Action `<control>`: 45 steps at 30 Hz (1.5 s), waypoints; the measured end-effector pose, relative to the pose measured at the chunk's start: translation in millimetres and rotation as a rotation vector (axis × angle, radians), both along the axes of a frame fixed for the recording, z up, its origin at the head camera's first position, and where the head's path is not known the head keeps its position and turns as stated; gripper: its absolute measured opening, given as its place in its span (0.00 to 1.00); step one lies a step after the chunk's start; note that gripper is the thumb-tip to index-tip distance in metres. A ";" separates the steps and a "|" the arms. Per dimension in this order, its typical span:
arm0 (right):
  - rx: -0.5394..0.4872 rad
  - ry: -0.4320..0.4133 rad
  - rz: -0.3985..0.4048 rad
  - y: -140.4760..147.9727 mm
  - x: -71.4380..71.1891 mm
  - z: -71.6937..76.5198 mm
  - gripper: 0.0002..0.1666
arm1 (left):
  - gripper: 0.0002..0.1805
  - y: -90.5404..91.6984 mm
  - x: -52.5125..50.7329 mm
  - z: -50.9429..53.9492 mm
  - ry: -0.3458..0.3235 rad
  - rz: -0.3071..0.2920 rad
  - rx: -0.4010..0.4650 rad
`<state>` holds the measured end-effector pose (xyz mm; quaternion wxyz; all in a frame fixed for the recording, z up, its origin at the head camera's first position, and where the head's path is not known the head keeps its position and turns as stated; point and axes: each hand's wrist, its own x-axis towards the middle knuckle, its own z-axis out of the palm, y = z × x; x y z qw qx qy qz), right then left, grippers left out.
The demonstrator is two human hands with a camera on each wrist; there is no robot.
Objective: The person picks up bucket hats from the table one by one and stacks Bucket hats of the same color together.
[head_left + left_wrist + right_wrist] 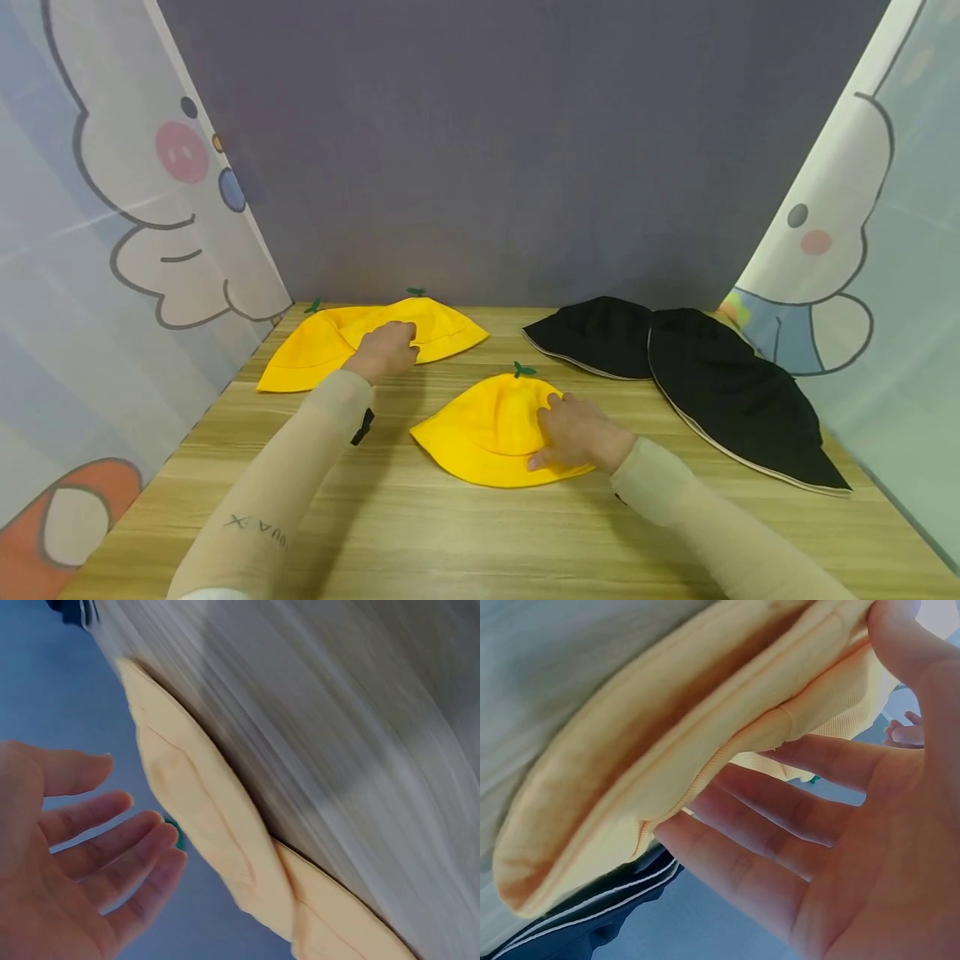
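A yellow bucket hat with a green sprout on top sits mid-table. My right hand rests on its right side, with fingertips on the crown and thumb at the brim. In the right wrist view the fingers are spread and fairly straight against the yellow fabric. My left hand hovers beside two overlapping yellow hats at the back left, a left one and a right one. In the left wrist view that hand is relaxed and holds nothing, apart from the hat.
Two black hats overlap at the right, one at the back and a larger-looking one in front. A grey panel closes the back of the wooden table. Printed cartoon curtains stand at both sides.
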<state>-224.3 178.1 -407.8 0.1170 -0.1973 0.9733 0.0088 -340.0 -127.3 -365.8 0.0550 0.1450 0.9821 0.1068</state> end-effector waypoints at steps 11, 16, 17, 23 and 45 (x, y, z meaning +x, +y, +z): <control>0.013 0.025 0.001 -0.5 0.2 1.9 0.45 | 0.28 -27.0 -29.7 -14.6 0.044 0.054 -0.069; 0.026 0.036 0.014 -2.2 0.8 -0.5 0.45 | 0.33 -37.8 -37.4 -19.5 0.038 0.112 -0.071; 0.030 0.035 0.019 -3.5 1.0 -0.7 0.45 | 0.34 -40.7 -38.0 -20.1 0.031 0.125 -0.065; 0.052 0.016 0.011 -7.8 -1.0 0.0 0.43 | 0.39 -52.4 -39.9 -21.5 -0.071 0.194 -0.007; 0.049 0.019 0.007 -8.0 -0.3 3.5 0.42 | 0.43 -66.8 -58.2 -23.5 -0.161 0.265 0.024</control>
